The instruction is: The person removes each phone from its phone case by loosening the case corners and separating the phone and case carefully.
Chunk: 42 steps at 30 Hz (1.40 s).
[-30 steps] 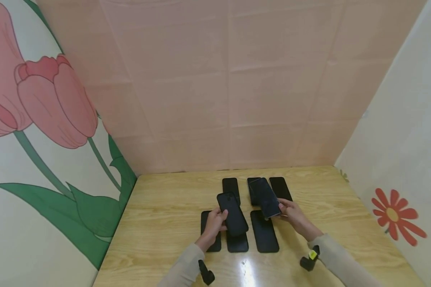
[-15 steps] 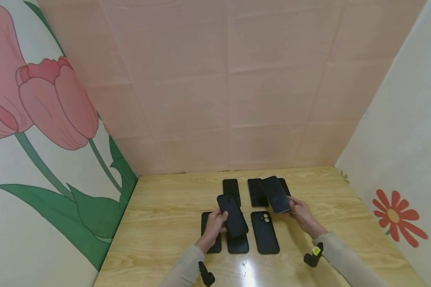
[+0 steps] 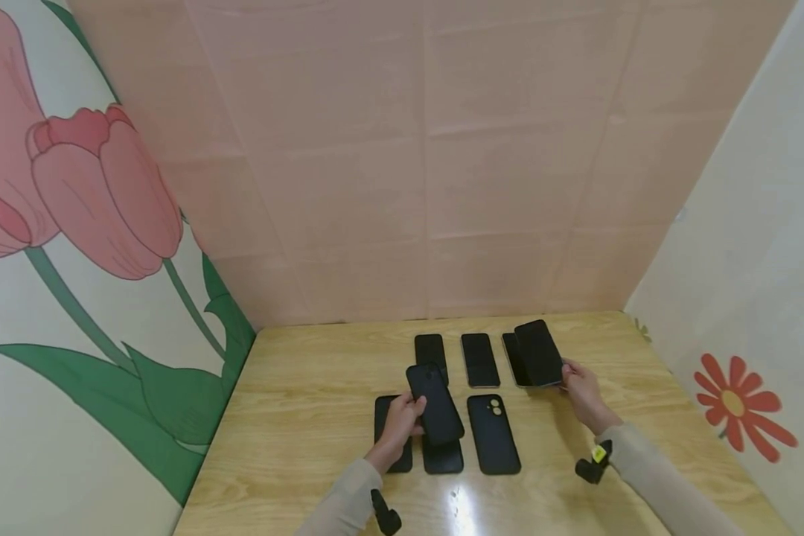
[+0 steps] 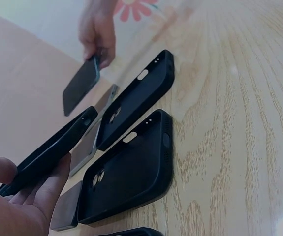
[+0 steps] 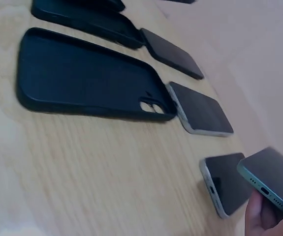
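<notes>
My left hand (image 3: 398,424) grips a black phone case (image 3: 435,406) by its left edge, tilted above the table. In the left wrist view the thumb and fingers are on either side of that case (image 4: 57,147). My right hand (image 3: 583,393) pinches a smartphone (image 3: 540,353) near its lower end; the right wrist view shows its pale green edge and charging port. This phone hovers partly over another smartphone (image 3: 513,361) at the back right. Black phone cases lie in the front row: a left case (image 3: 400,450), a middle case (image 3: 444,458) and a right case (image 3: 494,435) with camera cutouts.
Two more smartphones lie in the back row, a left phone (image 3: 430,347) and a middle phone (image 3: 480,360). Beneath everything is a wood-grain table (image 3: 308,417), with a pink covering (image 3: 429,186) behind it and painted walls at both sides.
My right hand has carried the smartphone to the right, from over the middle back phone to the right one. This uncovers the right case's camera cutouts. The left hand stays with its phone case.
</notes>
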Motion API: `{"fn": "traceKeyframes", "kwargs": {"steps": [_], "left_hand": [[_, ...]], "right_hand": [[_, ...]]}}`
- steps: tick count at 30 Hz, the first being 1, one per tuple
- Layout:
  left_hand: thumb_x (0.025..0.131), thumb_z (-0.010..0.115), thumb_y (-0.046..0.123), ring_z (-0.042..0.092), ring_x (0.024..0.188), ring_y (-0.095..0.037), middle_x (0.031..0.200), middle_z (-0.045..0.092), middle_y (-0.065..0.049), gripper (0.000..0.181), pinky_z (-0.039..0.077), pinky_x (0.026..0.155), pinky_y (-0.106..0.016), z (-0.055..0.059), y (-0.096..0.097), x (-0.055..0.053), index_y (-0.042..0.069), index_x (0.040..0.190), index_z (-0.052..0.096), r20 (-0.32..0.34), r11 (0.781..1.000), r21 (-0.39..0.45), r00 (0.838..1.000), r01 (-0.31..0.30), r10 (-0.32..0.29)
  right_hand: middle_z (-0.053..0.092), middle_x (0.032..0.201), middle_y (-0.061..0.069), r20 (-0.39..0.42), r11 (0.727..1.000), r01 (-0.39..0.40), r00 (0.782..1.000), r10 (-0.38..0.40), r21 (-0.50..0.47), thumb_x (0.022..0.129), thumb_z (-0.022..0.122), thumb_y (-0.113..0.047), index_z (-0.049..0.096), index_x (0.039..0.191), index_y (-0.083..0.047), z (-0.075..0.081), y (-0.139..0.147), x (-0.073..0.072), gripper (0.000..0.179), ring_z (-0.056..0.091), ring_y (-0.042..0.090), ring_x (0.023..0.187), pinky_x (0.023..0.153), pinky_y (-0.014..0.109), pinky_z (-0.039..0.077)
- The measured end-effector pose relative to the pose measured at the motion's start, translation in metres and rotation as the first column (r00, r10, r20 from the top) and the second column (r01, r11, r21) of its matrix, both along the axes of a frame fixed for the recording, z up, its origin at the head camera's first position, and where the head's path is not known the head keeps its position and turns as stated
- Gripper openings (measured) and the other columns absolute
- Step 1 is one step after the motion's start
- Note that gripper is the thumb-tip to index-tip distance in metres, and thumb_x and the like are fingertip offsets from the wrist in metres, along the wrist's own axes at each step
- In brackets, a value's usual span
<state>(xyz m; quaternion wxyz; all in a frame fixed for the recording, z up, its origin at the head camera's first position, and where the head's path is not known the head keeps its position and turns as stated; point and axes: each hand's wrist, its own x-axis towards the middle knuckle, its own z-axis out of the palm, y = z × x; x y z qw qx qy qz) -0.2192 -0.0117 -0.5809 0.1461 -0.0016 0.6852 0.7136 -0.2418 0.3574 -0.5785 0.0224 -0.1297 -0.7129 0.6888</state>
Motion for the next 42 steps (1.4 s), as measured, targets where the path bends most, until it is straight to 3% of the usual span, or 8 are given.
{"fn": "traceKeyframes", "kwargs": {"steps": [9,17,22,27,31,37,40,42], "left_hand": [[0.103,0.052,0.018,0.069,0.084,-0.022,0.1,0.071,-0.011,0.028,0.058,0.072,-0.038,0.0,0.003,0.0,-0.003,0.119,0.061,0.006,1.0,0.003,1.0,-0.007,0.007],[0.103,0.052,0.018,0.069,0.082,-0.021,0.097,0.07,-0.01,0.026,0.058,0.072,-0.039,-0.002,0.004,0.001,-0.002,0.117,0.061,0.008,1.0,0.005,1.0,-0.007,0.007],[0.103,0.053,0.019,0.068,0.081,-0.02,0.098,0.071,-0.011,0.027,0.058,0.072,-0.04,-0.003,0.004,0.001,-0.002,0.118,0.061,0.009,1.0,0.0,1.0,-0.012,0.012],[0.103,0.053,0.021,0.068,0.083,-0.021,0.099,0.07,-0.011,0.029,0.058,0.073,-0.041,-0.004,0.005,0.002,-0.002,0.118,0.061,0.0,1.0,-0.009,1.0,-0.007,0.007],[0.104,0.052,0.021,0.068,0.086,-0.022,0.1,0.07,-0.011,0.03,0.058,0.075,-0.043,-0.005,0.003,0.001,-0.003,0.119,0.06,0.0,1.0,-0.02,1.0,-0.001,0.001],[0.104,0.051,0.023,0.069,0.088,-0.022,0.1,0.07,-0.009,0.031,0.057,0.077,-0.042,-0.004,0.001,0.001,-0.002,0.119,0.061,0.018,0.999,-0.03,1.0,0.013,-0.013],[0.104,0.052,0.024,0.069,0.088,-0.023,0.1,0.07,-0.01,0.031,0.057,0.077,-0.043,-0.003,0.001,0.002,-0.002,0.119,0.061,0.024,1.0,-0.019,1.0,0.02,-0.019],[0.104,0.052,0.023,0.069,0.088,-0.023,0.1,0.07,-0.01,0.031,0.057,0.077,-0.043,-0.004,0.0,0.003,-0.002,0.119,0.061,0.024,1.0,-0.012,0.999,0.024,-0.024]], "right_hand": [[0.064,0.103,-0.002,-0.009,0.994,0.078,0.997,-0.079,-0.08,0.107,0.031,-0.008,0.022,0.149,0.013,-0.001,0.023,-0.003,0.048,0.062,0.002,0.084,0.079,0.027,0.055],[0.063,0.087,-0.016,0.053,0.982,0.147,0.988,-0.142,-0.121,0.107,0.035,-0.009,0.023,0.152,0.008,-0.009,0.034,-0.004,0.05,0.062,0.001,0.081,0.075,0.024,0.053],[0.064,0.107,0.001,0.076,0.988,0.151,0.986,-0.148,-0.038,0.107,0.035,-0.012,0.025,0.151,0.007,-0.012,0.036,-0.005,0.049,0.061,0.001,0.083,0.077,0.026,0.054],[0.05,0.129,0.022,0.074,0.986,0.167,0.983,-0.166,-0.016,0.106,0.034,-0.011,0.027,0.15,0.009,-0.018,0.04,-0.009,0.048,0.06,0.001,0.085,0.08,0.027,0.054],[0.056,0.118,0.017,0.067,0.98,0.198,0.978,-0.196,-0.021,0.106,0.036,-0.01,0.029,0.148,0.012,-0.024,0.044,-0.013,0.048,0.059,0.001,0.083,0.079,0.026,0.055],[0.054,0.1,0.01,0.083,0.965,0.244,0.964,-0.252,0.092,0.105,0.038,-0.017,0.035,0.137,0.018,-0.028,0.045,-0.016,0.048,0.055,0.001,0.071,0.07,0.022,0.054],[0.053,0.103,0.017,0.086,0.962,0.244,0.963,-0.255,0.121,0.105,0.041,-0.021,0.033,0.135,0.02,-0.028,0.045,-0.016,0.052,0.055,0.001,0.069,0.069,0.022,0.054],[0.05,0.114,0.025,0.103,0.964,0.23,0.964,-0.245,0.135,0.105,0.04,-0.026,0.032,0.139,0.018,-0.029,0.046,-0.016,0.057,0.055,0.0,0.07,0.071,0.021,0.053]]}}
